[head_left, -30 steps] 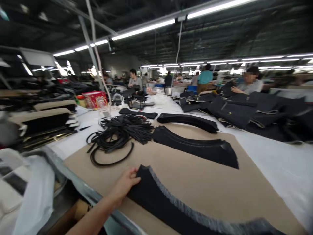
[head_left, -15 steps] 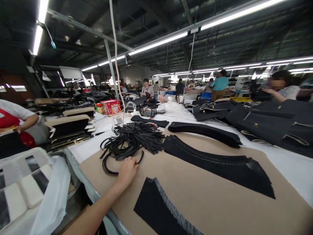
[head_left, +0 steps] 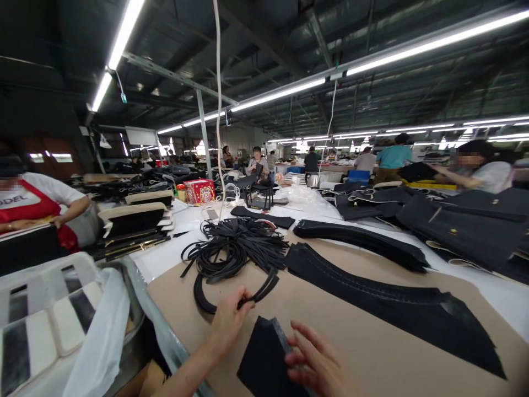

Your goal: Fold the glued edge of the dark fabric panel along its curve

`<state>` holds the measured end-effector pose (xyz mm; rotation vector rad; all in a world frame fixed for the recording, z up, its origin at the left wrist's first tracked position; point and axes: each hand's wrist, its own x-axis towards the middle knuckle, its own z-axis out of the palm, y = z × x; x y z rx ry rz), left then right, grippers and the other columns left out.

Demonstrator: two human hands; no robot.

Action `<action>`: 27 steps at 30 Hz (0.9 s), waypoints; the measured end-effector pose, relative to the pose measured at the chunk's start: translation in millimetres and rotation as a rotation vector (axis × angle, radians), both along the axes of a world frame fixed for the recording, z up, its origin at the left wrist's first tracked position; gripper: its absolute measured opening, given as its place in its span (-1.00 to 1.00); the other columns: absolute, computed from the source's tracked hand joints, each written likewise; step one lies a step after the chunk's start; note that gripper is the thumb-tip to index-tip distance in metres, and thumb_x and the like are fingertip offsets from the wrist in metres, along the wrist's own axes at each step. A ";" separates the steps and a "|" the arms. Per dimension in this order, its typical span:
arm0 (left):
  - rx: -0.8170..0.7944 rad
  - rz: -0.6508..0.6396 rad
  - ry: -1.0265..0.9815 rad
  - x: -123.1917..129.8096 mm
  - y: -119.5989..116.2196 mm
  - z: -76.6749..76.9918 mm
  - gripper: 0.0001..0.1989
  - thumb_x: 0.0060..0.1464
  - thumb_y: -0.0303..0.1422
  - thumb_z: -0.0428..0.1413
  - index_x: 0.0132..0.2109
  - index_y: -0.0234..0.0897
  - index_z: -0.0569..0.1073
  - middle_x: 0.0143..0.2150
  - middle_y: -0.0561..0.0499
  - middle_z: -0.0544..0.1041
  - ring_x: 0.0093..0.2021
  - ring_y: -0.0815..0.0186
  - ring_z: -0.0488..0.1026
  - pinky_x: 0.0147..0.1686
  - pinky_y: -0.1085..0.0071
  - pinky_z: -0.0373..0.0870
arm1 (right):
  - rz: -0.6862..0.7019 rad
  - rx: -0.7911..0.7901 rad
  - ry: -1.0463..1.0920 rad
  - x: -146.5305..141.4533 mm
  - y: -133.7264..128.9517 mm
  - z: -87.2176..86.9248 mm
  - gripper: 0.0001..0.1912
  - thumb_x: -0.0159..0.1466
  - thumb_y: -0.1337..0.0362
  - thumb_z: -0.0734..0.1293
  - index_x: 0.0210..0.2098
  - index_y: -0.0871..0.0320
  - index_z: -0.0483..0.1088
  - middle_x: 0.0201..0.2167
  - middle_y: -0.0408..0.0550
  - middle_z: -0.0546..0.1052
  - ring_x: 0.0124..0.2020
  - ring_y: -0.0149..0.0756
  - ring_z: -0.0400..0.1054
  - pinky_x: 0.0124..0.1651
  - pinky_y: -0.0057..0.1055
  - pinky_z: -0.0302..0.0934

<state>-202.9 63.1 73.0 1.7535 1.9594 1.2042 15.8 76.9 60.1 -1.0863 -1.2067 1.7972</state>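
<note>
Black strip (head_left: 268, 289) was now pinched in your left grip (head_left: 229, 315), where half a second earlier your hand lay across it, and your right grip (head_left: 316, 358) had come into view, fingers parted at the grey edge of the panel (head_left: 261, 355), contact uncertain. That put both hands at the work. The strip curved before the bundle (head_left: 235, 248), over the brown sheet (head_left: 363, 342), which left room between panel and stack (head_left: 392, 295); the near-left edge of the table (head_left: 494, 292) passed beneath your left forearm
</note>
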 end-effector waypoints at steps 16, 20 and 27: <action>-0.074 0.248 0.161 -63.4 81.3 -18.9 -0.88 0.05 -0.49 0.01 -0.39 -0.27 0.43 -0.21 -0.09 0.37 -0.06 0.15 0.30 -0.06 0.27 0.22 | -0.096 0.091 0.022 -80.9 69.6 -7.3 -0.53 -0.10 0.18 0.45 -0.21 0.20 0.37 -0.43 -0.12 0.41 -0.34 -0.23 0.39 -0.35 -0.40 0.22; -0.013 0.218 0.065 -54.1 76.8 1.1 -0.89 0.06 -0.45 0.01 -0.41 -0.27 0.38 -0.33 -0.01 0.38 -0.18 0.24 0.35 -0.13 0.35 0.25 | -0.051 0.117 0.043 -61.4 62.5 7.6 -0.54 -0.05 0.06 0.46 -0.24 0.22 0.42 -0.35 -0.03 0.47 -0.29 -0.23 0.38 -0.26 -0.37 0.23; 0.083 -0.089 -0.169 23.4 32.5 38.4 -0.76 0.19 -0.24 -0.07 -0.36 -0.27 0.33 -0.47 0.10 0.39 -0.47 0.40 0.34 -0.44 0.52 0.28 | 0.051 0.074 0.256 -59.8 68.4 60.2 -0.46 0.11 -0.13 0.35 -0.20 0.24 0.40 -0.28 0.08 0.51 -0.22 -0.21 0.41 -0.16 -0.33 0.26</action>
